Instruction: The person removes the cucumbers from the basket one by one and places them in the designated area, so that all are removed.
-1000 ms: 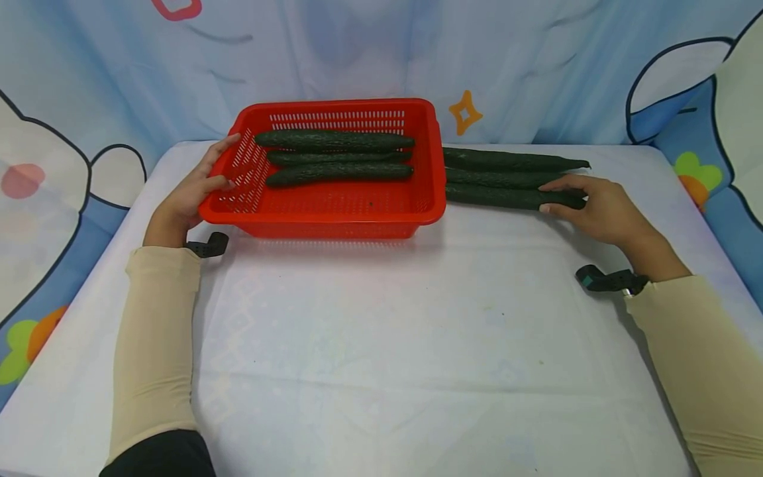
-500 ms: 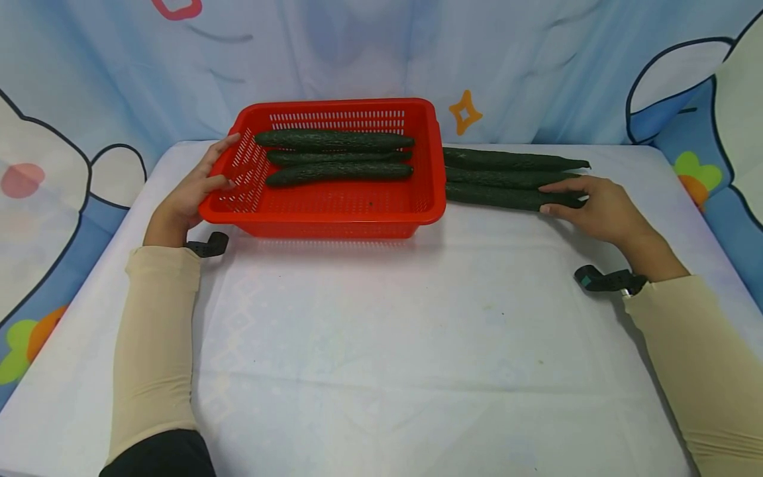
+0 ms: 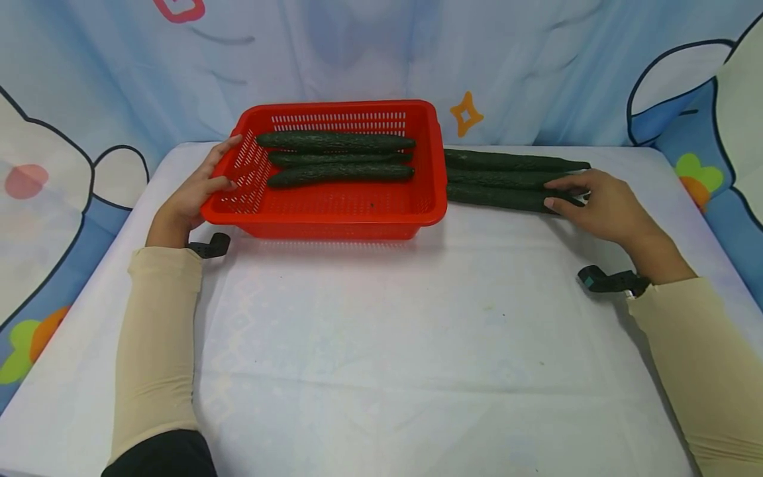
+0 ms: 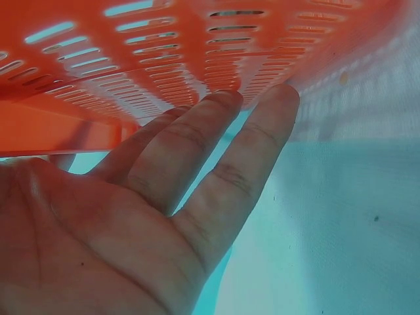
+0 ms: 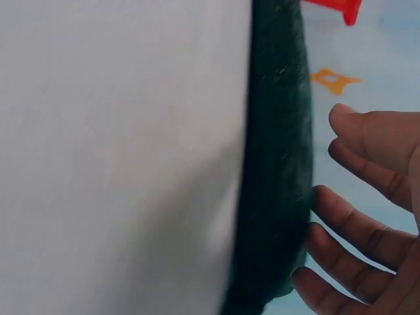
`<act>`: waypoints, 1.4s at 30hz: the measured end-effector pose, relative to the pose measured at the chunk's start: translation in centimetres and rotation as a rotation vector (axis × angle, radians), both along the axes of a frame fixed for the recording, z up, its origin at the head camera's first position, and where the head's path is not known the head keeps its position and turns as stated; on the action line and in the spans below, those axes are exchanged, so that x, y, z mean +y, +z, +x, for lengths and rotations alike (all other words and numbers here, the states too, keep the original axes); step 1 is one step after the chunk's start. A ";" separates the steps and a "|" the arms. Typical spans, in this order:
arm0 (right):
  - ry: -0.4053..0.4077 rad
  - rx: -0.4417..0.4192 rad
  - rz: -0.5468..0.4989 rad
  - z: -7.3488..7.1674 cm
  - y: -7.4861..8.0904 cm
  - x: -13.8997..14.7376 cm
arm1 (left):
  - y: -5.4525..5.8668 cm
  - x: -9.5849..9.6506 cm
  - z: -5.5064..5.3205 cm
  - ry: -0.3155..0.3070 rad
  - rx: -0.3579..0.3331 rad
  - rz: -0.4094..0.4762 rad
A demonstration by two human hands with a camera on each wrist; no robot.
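A red perforated plastic basket point(image 3: 328, 226) stands at the back of the table, with three dark green cucumbers point(image 3: 340, 173) side by side inside. At its left end my left hand point(image 3: 187, 197) holds the rim, thumb over the edge; in the left wrist view its fingers point(image 4: 236, 154) lie along the underside of the slotted wall. To the right of the basket, three longer cucumbers point(image 3: 497, 197) lie parallel on the table. Around the right end of the nearest one, my right hand point(image 3: 605, 209) has loosely spread thumb and fingers; the right wrist view shows fingertips beside that cucumber point(image 5: 275, 131).
A white cloth covers the table point(image 3: 381, 338). Behind it hangs a light blue patterned curtain point(image 3: 357, 53). The basket's right end stands against, or partly hides, the left ends of the loose cucumbers.
My right thumb and fingers have loosened slightly from the nearest cucumber's end. My left hand, the basket and the cucumbers stay where they were; the head view shifts a little.
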State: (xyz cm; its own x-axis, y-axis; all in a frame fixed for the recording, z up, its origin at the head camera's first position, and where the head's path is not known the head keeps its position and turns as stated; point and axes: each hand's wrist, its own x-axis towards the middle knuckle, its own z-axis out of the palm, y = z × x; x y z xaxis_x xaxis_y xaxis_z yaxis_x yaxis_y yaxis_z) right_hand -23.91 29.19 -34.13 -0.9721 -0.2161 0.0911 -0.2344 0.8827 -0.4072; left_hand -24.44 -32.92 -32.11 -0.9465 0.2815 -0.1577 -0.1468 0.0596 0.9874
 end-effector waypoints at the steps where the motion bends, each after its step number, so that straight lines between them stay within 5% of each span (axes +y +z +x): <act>1: 0.010 0.016 -0.001 0.1 0.2 -0.2 | 0.0 0.0 0.0 -0.002 0.001 0.001; 16: 0.173 0.215 -0.063 3.3 3.1 -6.4 | 0.1 -0.2 0.0 -0.017 0.008 -0.003; 27: 0.209 0.220 -0.055 4.7 3.5 -10.2 | 0.0 -0.1 -0.1 -0.016 0.007 -0.001; 38: 0.294 0.296 -0.119 2.9 5.2 -14.4 | -0.1 -0.2 -0.2 -0.013 0.018 0.029; 42: 0.349 0.250 -0.079 1.4 5.5 -16.6 | -0.3 -0.1 -0.2 -0.017 0.020 0.041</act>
State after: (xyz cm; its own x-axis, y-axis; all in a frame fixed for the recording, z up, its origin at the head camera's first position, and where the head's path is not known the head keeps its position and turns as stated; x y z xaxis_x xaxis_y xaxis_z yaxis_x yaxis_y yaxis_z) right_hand -22.55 12.61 -28.58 -0.7878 -0.5109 0.3440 -0.6134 0.7015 -0.3628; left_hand -24.69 -33.06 -32.39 -0.9444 0.3031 -0.1272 -0.1266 0.0216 0.9917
